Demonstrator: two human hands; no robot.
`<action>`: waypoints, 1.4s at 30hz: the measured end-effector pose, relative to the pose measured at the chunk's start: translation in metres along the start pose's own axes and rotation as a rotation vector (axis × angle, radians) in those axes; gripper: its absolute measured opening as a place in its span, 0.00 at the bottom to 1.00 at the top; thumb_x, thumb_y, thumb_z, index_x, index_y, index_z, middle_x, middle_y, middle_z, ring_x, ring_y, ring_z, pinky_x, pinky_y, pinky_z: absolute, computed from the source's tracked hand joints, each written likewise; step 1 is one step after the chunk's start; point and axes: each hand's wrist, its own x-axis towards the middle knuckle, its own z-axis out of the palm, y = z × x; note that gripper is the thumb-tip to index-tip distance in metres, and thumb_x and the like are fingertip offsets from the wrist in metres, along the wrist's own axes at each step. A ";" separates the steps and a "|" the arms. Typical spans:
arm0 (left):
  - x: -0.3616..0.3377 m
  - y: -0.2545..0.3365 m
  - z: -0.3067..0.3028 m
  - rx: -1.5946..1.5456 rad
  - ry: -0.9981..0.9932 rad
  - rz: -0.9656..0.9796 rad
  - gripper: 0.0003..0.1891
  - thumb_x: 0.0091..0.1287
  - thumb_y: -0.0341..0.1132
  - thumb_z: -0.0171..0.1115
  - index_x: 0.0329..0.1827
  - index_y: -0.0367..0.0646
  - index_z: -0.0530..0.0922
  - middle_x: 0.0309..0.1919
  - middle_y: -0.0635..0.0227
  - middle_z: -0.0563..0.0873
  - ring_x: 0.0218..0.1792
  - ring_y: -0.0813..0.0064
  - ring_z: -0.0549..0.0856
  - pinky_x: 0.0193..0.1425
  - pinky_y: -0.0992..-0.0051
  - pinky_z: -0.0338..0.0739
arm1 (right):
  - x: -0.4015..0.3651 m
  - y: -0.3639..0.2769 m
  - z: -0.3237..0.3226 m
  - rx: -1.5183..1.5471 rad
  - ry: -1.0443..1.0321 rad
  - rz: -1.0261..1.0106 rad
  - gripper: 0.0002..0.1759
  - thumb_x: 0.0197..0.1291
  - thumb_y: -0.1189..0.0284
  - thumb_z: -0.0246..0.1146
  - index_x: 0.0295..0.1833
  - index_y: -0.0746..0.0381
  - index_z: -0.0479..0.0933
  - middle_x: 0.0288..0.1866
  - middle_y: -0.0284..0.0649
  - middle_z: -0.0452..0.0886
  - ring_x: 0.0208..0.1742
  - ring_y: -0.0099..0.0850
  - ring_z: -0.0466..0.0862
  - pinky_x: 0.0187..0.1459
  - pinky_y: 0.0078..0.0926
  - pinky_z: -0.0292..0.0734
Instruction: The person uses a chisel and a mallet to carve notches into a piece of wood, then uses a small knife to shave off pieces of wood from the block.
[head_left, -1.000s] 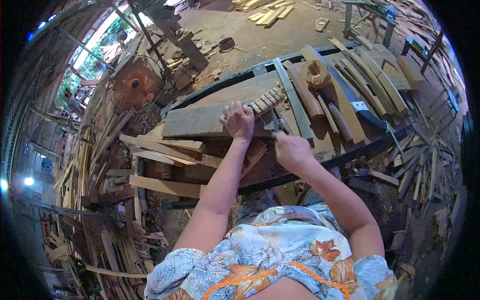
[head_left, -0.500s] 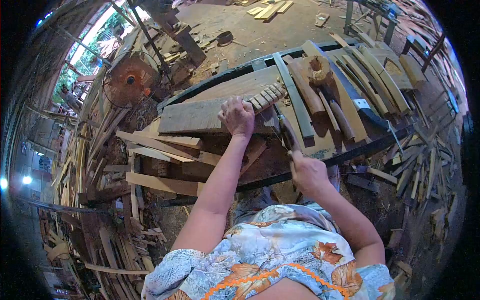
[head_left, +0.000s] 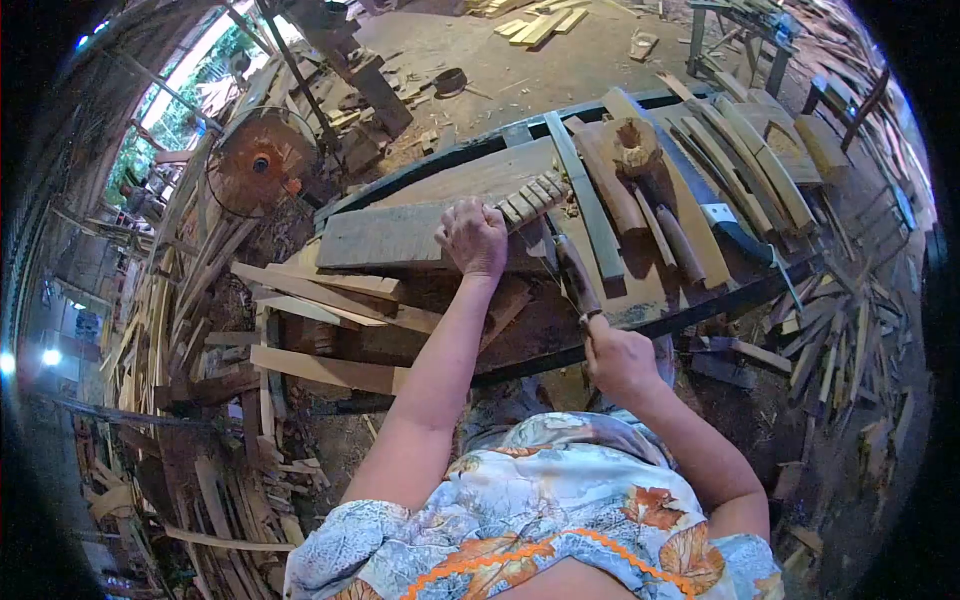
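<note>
My left hand (head_left: pixel 472 237) is closed round the near end of a short wooden block (head_left: pixel 532 199), pressing it on a thick grey-brown board (head_left: pixel 385 237). A row of cross-cuts runs along the part of the block that sticks out past my fingers. Lower right, my right hand (head_left: pixel 622 362) is wrapped round the grip of a thin-bladed hand tool (head_left: pixel 563 287). Its narrow blade slants up and left toward the block; its exact kind is unclear. Beside the blade lies a dark wooden handle (head_left: pixel 576 272).
On the bench a wooden mallet head (head_left: pixel 632 147), a grey-green strip (head_left: pixel 585 195) and a saw with a dark handle (head_left: pixel 745 241) lie to the right. Loose slats (head_left: pixel 330 370) jut out at the left. A round fan (head_left: pixel 261 162) stands beyond; wood scraps litter the floor.
My right hand has drawn back slightly toward my body with the tool. My left hand keeps its place on the block.
</note>
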 end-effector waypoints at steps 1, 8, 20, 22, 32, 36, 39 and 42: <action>0.000 0.000 -0.001 -0.006 -0.001 0.001 0.07 0.58 0.39 0.52 0.32 0.47 0.76 0.36 0.66 0.80 0.47 0.63 0.76 0.52 0.59 0.64 | -0.006 0.002 0.000 0.004 -0.017 0.035 0.08 0.58 0.73 0.54 0.42 0.65 0.71 0.26 0.50 0.81 0.31 0.47 0.84 0.32 0.41 0.79; 0.000 -0.001 -0.002 -0.033 -0.012 0.002 0.07 0.58 0.40 0.52 0.33 0.49 0.77 0.37 0.67 0.80 0.46 0.64 0.76 0.52 0.60 0.64 | 0.083 -0.016 0.016 -0.022 0.099 -0.056 0.06 0.57 0.75 0.53 0.39 0.64 0.72 0.29 0.52 0.82 0.34 0.47 0.85 0.35 0.41 0.80; -0.001 0.002 -0.005 0.003 0.000 -0.001 0.07 0.58 0.39 0.53 0.32 0.48 0.76 0.35 0.66 0.80 0.45 0.62 0.77 0.50 0.59 0.64 | 0.002 0.000 0.005 0.000 -0.032 0.042 0.05 0.57 0.74 0.54 0.37 0.63 0.69 0.26 0.49 0.82 0.32 0.44 0.85 0.33 0.39 0.79; 0.000 0.001 -0.002 -0.005 0.015 0.014 0.06 0.58 0.39 0.53 0.31 0.48 0.75 0.35 0.65 0.80 0.44 0.62 0.77 0.50 0.59 0.64 | 0.010 0.002 0.009 0.069 0.001 0.034 0.10 0.62 0.69 0.52 0.45 0.63 0.71 0.26 0.52 0.80 0.32 0.50 0.82 0.33 0.46 0.77; -0.001 0.003 -0.005 -0.022 -0.005 -0.012 0.09 0.59 0.40 0.53 0.33 0.47 0.77 0.35 0.64 0.80 0.46 0.61 0.77 0.52 0.58 0.65 | 0.093 -0.018 0.022 0.051 0.142 -0.103 0.08 0.60 0.71 0.52 0.40 0.64 0.73 0.28 0.52 0.81 0.33 0.49 0.83 0.33 0.44 0.78; -0.001 0.001 -0.005 0.035 -0.026 -0.021 0.09 0.59 0.41 0.53 0.34 0.47 0.77 0.36 0.64 0.80 0.46 0.61 0.77 0.53 0.59 0.64 | 0.018 -0.001 0.017 0.102 0.088 0.005 0.08 0.61 0.69 0.53 0.40 0.63 0.71 0.24 0.53 0.79 0.31 0.51 0.82 0.32 0.47 0.76; -0.001 0.004 -0.007 0.025 -0.039 -0.011 0.10 0.59 0.41 0.53 0.35 0.48 0.77 0.38 0.65 0.80 0.47 0.61 0.76 0.53 0.59 0.65 | -0.012 0.009 0.011 0.084 0.048 0.035 0.09 0.61 0.68 0.54 0.39 0.62 0.70 0.23 0.52 0.79 0.29 0.51 0.82 0.32 0.48 0.75; 0.000 0.002 -0.003 -0.005 -0.056 -0.030 0.10 0.60 0.42 0.52 0.36 0.48 0.77 0.38 0.65 0.80 0.48 0.61 0.76 0.53 0.59 0.65 | -0.018 0.000 -0.006 0.085 0.027 0.042 0.09 0.61 0.67 0.55 0.38 0.63 0.69 0.24 0.52 0.80 0.29 0.51 0.82 0.32 0.48 0.76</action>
